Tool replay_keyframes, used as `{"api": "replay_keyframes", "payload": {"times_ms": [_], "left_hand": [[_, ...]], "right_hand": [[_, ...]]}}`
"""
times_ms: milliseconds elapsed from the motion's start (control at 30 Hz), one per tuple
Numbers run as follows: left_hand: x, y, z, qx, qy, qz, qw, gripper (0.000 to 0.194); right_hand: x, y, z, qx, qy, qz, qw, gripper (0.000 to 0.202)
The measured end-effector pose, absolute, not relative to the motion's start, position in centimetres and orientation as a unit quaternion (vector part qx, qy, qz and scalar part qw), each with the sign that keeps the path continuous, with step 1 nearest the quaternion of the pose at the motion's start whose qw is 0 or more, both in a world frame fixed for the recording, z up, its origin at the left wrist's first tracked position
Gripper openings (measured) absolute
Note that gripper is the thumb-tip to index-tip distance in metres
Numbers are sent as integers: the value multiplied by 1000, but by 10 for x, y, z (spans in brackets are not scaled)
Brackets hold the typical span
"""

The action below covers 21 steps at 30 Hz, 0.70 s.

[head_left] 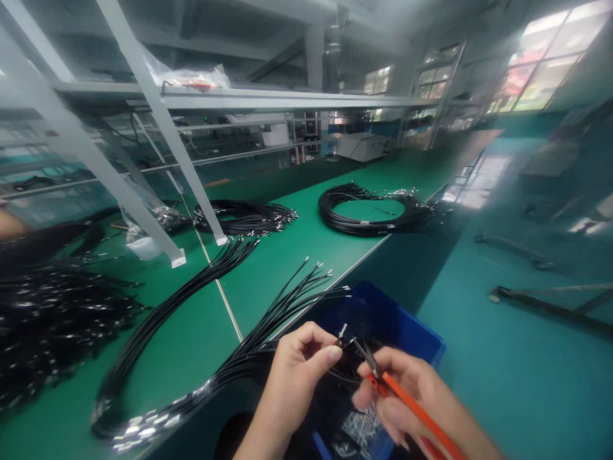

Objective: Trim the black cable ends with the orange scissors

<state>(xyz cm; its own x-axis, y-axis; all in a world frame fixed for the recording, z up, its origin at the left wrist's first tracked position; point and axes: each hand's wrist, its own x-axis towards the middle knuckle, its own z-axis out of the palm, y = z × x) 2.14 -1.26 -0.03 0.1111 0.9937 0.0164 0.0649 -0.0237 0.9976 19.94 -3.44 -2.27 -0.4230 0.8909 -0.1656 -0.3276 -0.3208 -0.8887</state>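
Note:
My left hand (299,367) is closed in a pinch on the end of a black cable; its pale tip (342,330) sticks up past my thumb. In my right hand (426,383) is a pair of pliers with orange handles (410,401). Their dark, narrow jaws (368,355) point at the cable end, close to my left fingertips; whether they touch it I cannot tell. Below both hands is a blue bin (412,322) with small pale pieces (359,428) and dark strands in it. A looped bundle of black cables (158,319) lies on the green bench to the left of my hands.
The green bench top (282,255) bears a coiled cable bundle (335,223), another bundle (253,217) and a big dark cable pile (62,319). White shelf posts (163,121) stand on it. At the far left a blurred bit of a person (10,225) shows.

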Motion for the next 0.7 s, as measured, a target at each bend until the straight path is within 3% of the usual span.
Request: {"api": "replay_keyframes", "payload": {"times_ms": [133,567,700], "left_hand": [[20,-12,3,519,459,465,551,17],[21,-14,-2,526,440,488,540,12],[21,-13,-4,535,442,497,521,11]], "right_hand": [[200,-36,-26,-293,-402,793,352,43],[197,-42,-20,-339,-383,788,342,24],[196,-42,-20,-344,-393,784,335,30]]}}
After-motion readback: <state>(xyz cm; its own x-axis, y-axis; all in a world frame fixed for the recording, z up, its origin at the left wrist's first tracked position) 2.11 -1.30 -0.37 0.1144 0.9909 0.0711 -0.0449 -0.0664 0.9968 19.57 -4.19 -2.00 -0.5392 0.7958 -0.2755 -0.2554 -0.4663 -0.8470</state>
